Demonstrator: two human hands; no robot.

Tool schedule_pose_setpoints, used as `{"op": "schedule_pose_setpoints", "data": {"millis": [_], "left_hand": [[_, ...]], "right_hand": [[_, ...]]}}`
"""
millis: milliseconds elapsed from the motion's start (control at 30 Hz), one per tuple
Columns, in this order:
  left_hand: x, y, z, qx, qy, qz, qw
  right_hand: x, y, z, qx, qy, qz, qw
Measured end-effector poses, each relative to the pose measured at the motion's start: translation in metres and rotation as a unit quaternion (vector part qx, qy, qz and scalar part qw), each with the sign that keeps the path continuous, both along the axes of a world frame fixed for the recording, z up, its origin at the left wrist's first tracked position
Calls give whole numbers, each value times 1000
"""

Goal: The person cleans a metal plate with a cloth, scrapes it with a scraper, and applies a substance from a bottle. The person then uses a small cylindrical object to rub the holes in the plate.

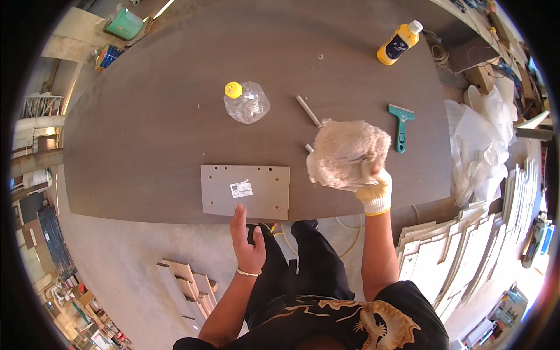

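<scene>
My bare left hand [247, 244] is held up by the table's front edge, fingers straight and thumb apart, with nothing in it. Just beyond its fingertips lies a small grey drilled panel [262, 204] bearing a white label [241, 188]. My right hand [376, 193], in a white knitted glove, grips a fluffy beige cloth [349, 153] over the table; the cloth hides most of the fingers. Partly behind the cloth are a pale rod [308, 111] and the tip of another pale piece [309, 148]. To its right rests a green scraper [401, 128].
A clear plastic bottle with a yellow cap [247, 103] and a yellow bottle [399, 43] stand on the dark table [140, 140]. Plastic wrap [479, 140] hangs beyond the right edge. Stacked panels [449, 251] fill the floor at right; boards [188, 286] lie at lower left.
</scene>
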State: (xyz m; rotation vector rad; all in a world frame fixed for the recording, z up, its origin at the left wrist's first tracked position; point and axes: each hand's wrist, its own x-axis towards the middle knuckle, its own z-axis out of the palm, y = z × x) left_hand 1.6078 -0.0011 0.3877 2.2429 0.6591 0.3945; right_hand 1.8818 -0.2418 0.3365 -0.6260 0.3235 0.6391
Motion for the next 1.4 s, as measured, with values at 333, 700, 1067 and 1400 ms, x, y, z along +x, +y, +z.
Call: {"op": "schedule_pose_setpoints", "data": {"millis": [333, 700, 1067, 1400], "left_hand": [[76, 52, -6, -49, -28, 10, 998], [259, 158, -35, -94, -76, 21, 992], [235, 155, 76, 486, -88, -242, 835], [193, 190, 40, 376, -101, -123, 913]], "right_hand": [[-30, 20, 9, 37, 115, -28, 992], [-11, 59, 22, -52, 38, 28, 998], [-10, 124, 30, 48, 45, 120, 991], [-8, 164, 33, 79, 80, 146, 983]]}}
